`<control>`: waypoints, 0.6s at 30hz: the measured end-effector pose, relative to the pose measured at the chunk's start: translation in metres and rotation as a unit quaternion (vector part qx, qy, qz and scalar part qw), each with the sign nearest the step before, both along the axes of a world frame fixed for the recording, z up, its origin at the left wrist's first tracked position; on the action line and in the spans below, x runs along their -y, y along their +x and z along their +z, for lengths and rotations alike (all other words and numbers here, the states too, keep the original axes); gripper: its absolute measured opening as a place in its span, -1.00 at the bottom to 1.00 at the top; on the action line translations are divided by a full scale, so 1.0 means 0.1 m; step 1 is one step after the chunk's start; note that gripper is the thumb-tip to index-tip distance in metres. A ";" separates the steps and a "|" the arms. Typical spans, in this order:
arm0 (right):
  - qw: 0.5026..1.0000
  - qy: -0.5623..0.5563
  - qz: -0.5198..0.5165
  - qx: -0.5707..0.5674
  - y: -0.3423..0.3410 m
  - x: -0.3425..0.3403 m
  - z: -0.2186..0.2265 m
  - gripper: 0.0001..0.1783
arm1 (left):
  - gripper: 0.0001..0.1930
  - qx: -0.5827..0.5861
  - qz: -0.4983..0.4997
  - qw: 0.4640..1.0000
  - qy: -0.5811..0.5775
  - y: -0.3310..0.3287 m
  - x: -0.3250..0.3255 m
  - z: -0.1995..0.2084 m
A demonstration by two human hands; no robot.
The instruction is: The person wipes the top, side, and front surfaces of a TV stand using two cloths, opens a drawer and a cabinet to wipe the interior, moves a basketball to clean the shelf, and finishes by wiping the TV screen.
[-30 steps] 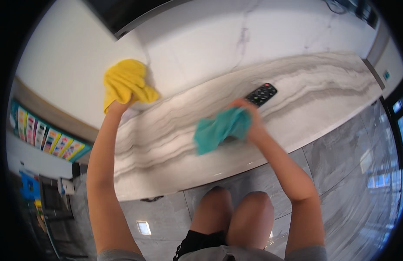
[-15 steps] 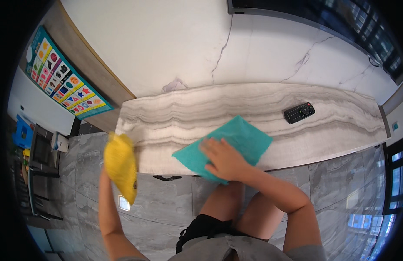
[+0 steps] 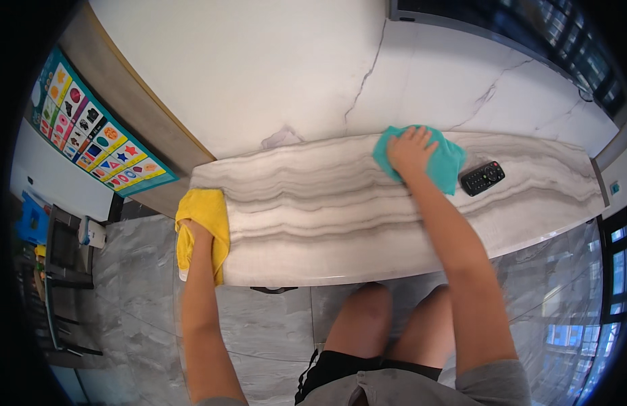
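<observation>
At the left end of the marble-patterned cabinet top [image 3: 313,250], my left hand [image 3: 196,229] is tucked into a yellow cloth [image 3: 206,201]. The cloth folds over its fingers and hangs down by the near left corner. Towards the wall, my right hand [image 3: 411,153] lies on a teal cloth [image 3: 446,162], fingers stretched and a little apart, pressing it to the surface. The teal cloth's far edge reaches the wall. A black remote control [image 3: 483,178] lies just right of that cloth, apart from it.
A white veined wall [image 3: 259,81] rises behind the cabinet, with a dark television screen [image 3: 503,27] at upper right. A picture chart [image 3: 100,139] is at the left. Dark chairs [image 3: 63,250] stand on the grey tiled floor [image 3: 137,284]. A drawer handle [image 3: 273,289] sticks out at the front.
My right hand has slid the teal cloth from the front edge away to the far right, by the wall. The yellow cloth, lifted and blurred before, now rests on the cabinet's left end.
</observation>
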State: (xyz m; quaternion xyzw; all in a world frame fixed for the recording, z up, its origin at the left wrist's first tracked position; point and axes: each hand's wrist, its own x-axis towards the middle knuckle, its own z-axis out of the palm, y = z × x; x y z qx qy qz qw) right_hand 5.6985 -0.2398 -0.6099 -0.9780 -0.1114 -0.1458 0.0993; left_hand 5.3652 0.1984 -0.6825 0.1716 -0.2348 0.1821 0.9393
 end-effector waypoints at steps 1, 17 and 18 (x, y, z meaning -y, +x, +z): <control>0.999 -0.014 -0.037 -0.001 -0.15 -0.32 0.02 -0.35 | -0.33 0.022 -0.017 0.998 0.057 0.05 -0.02 -0.04; 0.896 0.152 0.412 -0.067 0.18 -0.13 0.11 -0.62 | -0.62 0.345 -0.435 0.052 -0.830 -0.21 0.33 0.46; 0.917 0.143 0.370 -0.030 0.28 0.09 0.01 -0.63 | -0.61 0.314 -0.459 0.047 -0.830 -0.30 0.15 0.29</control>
